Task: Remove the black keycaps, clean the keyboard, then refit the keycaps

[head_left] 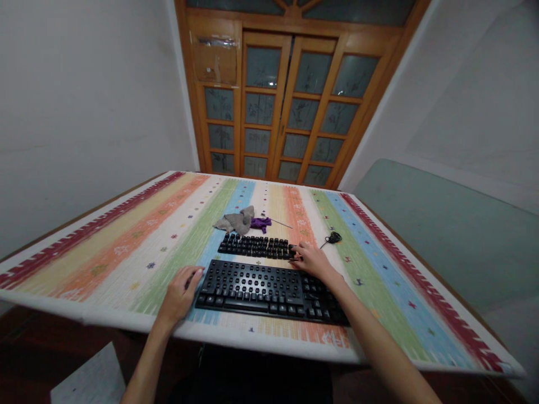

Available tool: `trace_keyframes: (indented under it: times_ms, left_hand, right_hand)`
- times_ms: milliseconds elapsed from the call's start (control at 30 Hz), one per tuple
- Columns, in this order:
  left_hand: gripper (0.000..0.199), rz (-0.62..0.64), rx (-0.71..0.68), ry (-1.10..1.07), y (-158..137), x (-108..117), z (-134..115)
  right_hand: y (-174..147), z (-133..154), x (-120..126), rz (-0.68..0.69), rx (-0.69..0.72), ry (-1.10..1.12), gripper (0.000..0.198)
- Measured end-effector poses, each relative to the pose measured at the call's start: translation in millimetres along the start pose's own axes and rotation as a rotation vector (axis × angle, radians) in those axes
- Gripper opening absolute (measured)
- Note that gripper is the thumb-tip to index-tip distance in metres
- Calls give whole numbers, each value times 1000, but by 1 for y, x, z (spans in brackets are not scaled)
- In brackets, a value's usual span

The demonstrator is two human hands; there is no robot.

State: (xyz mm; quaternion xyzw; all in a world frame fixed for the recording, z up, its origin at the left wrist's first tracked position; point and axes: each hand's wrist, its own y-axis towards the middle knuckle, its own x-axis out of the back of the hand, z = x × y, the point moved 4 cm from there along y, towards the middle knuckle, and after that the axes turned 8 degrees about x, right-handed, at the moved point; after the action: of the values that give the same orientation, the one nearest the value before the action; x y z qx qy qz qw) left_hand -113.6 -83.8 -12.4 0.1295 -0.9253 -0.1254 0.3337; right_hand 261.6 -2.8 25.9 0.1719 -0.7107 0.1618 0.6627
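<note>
A black keyboard [252, 303] lies near the table's front edge, its upper rows stripped to bare switches and its bottom row and right-hand block still capped. Beyond it, loose black keycaps [252, 246] stand in several neat rows. My right hand [314, 261] reaches over the keyboard, thumb and finger closed around a keycap at the right end of those rows. Beside the keyboard's left edge, my left hand [180, 294] rests on the tablecloth with curled fingers. Something dark shows between its thumb and forefinger, too small to name.
Behind the keycaps lie a crumpled grey cloth [240, 221], a purple cloth item [261, 224] and a thin dark rod [281, 223]. A bundled black cable [334, 238] sits to the right. The striped tablecloth [168, 241] covers the table; a green panel [455, 224] stands at right.
</note>
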Motion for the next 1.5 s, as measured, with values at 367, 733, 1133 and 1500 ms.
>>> trace_keyframes:
  times_ms: [367,733,1133,1500]
  left_hand:
    - [41,39,-25,-58,-1,1,-6]
    - [23,234,-126,-132,-6,1,-12]
    - [16,205,-241,-21,-10,0,-19]
    - [17,261,-255,-49,-10,0,-23]
  right_hand:
    - [-14,7,22,-277,78,267,22]
    - [-21,93,55,-332,294,579,27]
    - [-66,90,6,-175,206,369,29]
    - [-89,94,-14,-123,163,201,41]
